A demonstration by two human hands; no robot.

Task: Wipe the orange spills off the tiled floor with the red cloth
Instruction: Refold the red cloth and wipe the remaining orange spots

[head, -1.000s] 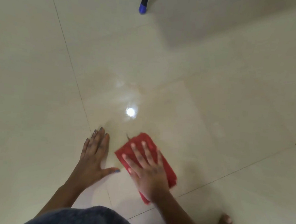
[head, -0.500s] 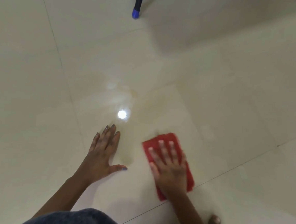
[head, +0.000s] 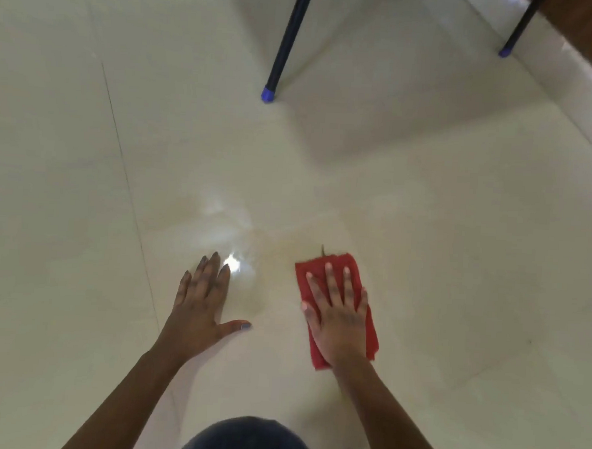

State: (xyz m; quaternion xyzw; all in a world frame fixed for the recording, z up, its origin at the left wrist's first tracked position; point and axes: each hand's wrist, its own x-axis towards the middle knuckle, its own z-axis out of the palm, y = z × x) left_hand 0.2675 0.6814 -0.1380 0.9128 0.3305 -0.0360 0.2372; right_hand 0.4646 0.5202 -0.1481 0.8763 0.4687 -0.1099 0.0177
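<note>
Seemingly flat right hand (head: 337,319) atop red cloth (head: 336,261).

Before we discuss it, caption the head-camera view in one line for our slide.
Right hand presses the red cloth flat on the tiled floor; left hand rests open beside it.

glossy tiled floor (head: 424,231), soft red cloth (head: 319,270)
</note>
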